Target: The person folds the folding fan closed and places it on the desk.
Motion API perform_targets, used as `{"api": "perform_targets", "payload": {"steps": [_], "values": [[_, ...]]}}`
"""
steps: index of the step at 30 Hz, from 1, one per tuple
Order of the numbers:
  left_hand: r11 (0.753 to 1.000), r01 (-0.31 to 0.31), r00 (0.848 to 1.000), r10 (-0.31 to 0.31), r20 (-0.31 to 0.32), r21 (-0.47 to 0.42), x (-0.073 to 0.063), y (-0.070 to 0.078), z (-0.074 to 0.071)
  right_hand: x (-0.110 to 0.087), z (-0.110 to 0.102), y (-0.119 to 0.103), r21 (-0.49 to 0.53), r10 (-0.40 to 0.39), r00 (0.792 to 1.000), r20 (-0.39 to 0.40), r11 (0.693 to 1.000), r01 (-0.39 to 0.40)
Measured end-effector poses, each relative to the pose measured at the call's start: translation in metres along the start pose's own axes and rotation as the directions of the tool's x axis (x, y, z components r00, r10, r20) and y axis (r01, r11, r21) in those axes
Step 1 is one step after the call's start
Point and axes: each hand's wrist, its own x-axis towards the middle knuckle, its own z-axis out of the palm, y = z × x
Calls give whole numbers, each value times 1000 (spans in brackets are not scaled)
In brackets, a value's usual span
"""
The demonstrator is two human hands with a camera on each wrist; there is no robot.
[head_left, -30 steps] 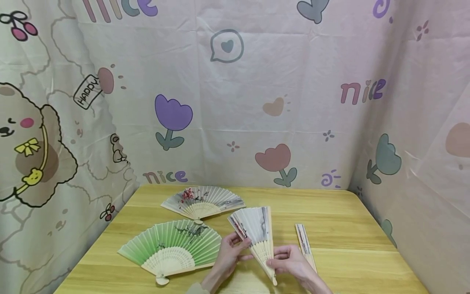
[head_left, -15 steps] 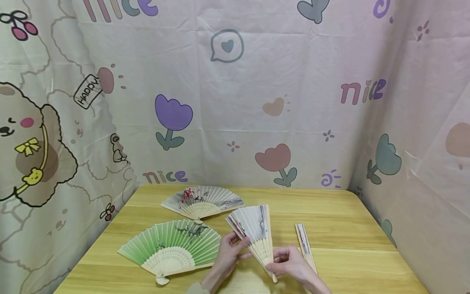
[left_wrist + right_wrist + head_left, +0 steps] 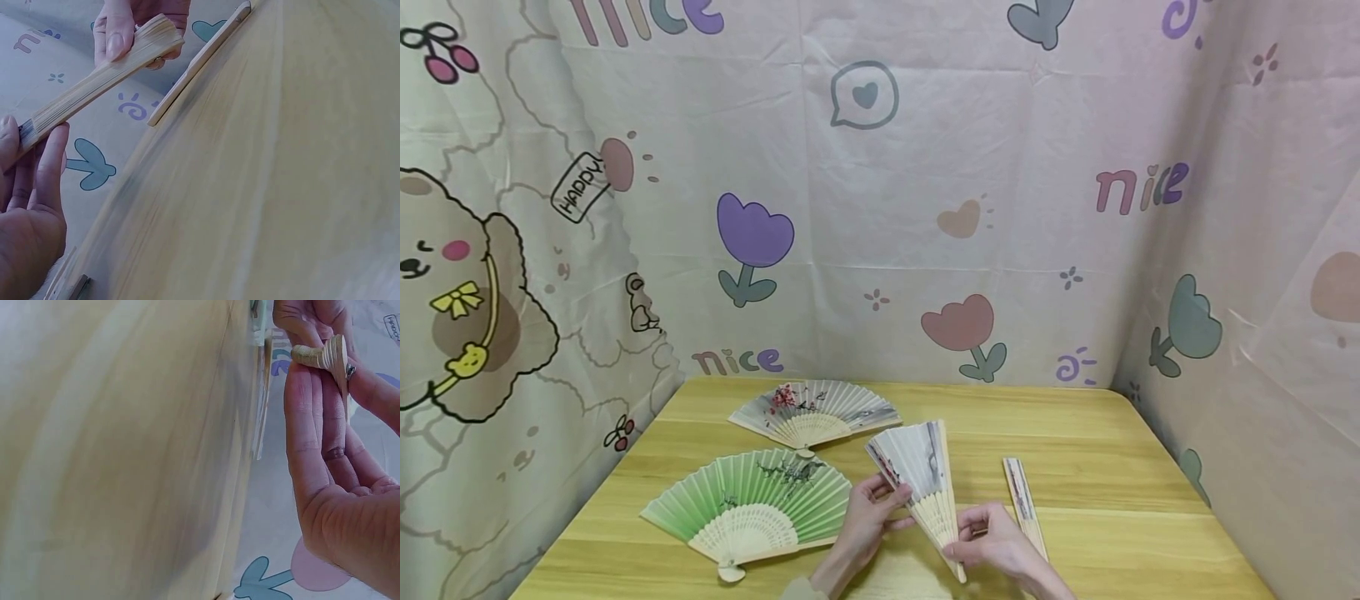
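Currently, from my seat at the feed, I have both hands on one half-spread fan (image 3: 925,458), held up over the near middle of the table (image 3: 1120,467), its pale leaf pointing away from me and its narrow rib end towards me, a little to the right. My left hand (image 3: 872,521) grips it by the left edge, thumb in front where the leaf meets the ribs and fingers behind. My right hand (image 3: 996,540) pinches the rib end near the pivot, and its wrist view shows me the small metal rivet (image 3: 351,372) right by the thumb. Grey strokes run down the leaf's right side, and a dark and red print shows along its left edge. To the left, the green fan (image 3: 775,492) lies wide open, dark branches printed on it; my left hand covers its right corner in the head view, so I cannot tell whether they touch. Beyond it lies the blossom fan (image 3: 835,400), also spread, its pivot at the green fan's upper edge. On the right, a folded fan (image 3: 1021,492) lies just beside my right hand, which hides part of it. Behind everything I see the cloth (image 3: 880,208), printed with tulips, hearts and the word "nice".
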Motion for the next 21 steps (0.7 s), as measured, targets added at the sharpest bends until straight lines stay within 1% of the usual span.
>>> {"api": "perform_targets", "payload": {"steps": [6, 10, 17, 21], "values": [[1000, 1, 1000, -1, 25, 12, 1, -2, -2, 0, -1, 1, -11, -27, 999, 23, 1000, 27], [1000, 13, 999, -13, 43, 19, 2, -4, -3, 0, -1, 1, -19, -25, 999, 36, 999, 26], [1000, 9, 998, -11, 61, 28, 2, -4, -3, -1, 0, 1, -7, -25, 998, 49, 1000, 25], [999, 0, 998, -2, 58, 32, 1, -4, -3, -1, 1, -1, -51, -8, 999, 34, 999, 10]]}}
